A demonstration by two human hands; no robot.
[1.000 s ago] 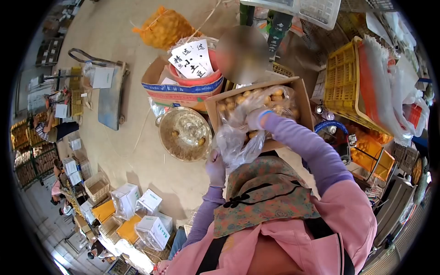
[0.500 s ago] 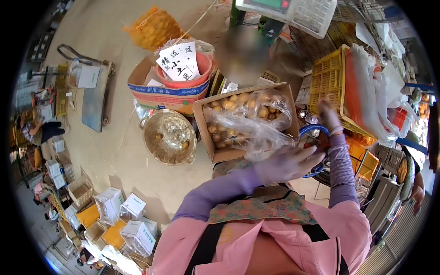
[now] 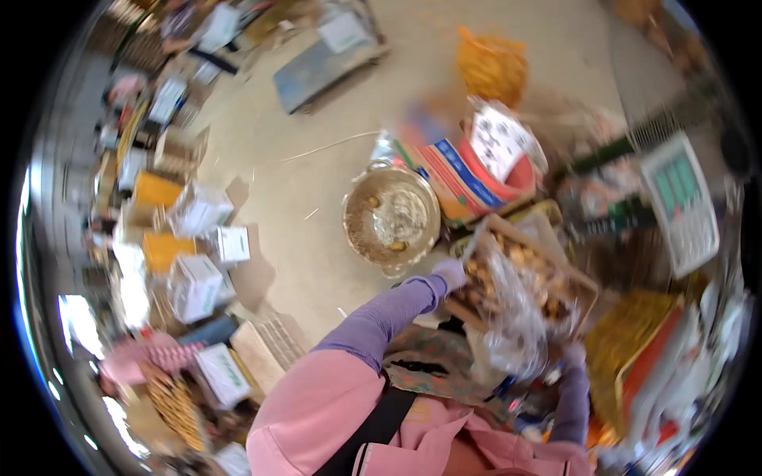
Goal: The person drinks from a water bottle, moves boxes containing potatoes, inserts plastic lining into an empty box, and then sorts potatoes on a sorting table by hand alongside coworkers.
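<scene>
Reaching forward, the left hand (image 3: 449, 274) touches the near edge of the cardboard box (image 3: 583, 285) of potatoes (image 3: 524, 262), its grip too blurred to tell. Clear plastic bag (image 3: 508, 333) hangs just beyond the right hand (image 3: 573, 355), fingers unclear.

- A white paper sign (image 3: 500, 143) standing in the red bucket (image 3: 508, 178) bears dark handwritten characters, too blurred to read.
- The white cartons (image 3: 194, 282) on the floor show print too small to make out.
</scene>
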